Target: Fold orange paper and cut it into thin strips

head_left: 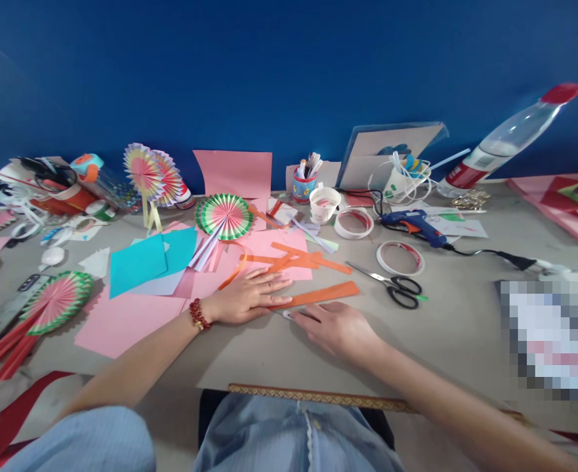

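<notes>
My left hand (244,298) lies flat with its fingers stretched out, the fingertips on the near end of a folded orange paper strip (321,295). Just right of it, my right hand (340,328) is closed with fingers bent toward the table. A small white rounded end (287,314) shows at its fingertips; the rest of that thing is hidden, so I cannot tell its kind. Several thinner orange paper strips (335,263) lie crossed beyond my hands on pink paper (121,321). Black-handled scissors (397,288) rest to the right, blades half apart.
Tape rolls (401,257), a blue glue gun (414,226) with its cord, a paper cup (324,204) and a pen holder (304,185) stand behind. Blue paper (138,265) and folded paper fans (227,216) are at left. A bottle (505,144) leans at the back right.
</notes>
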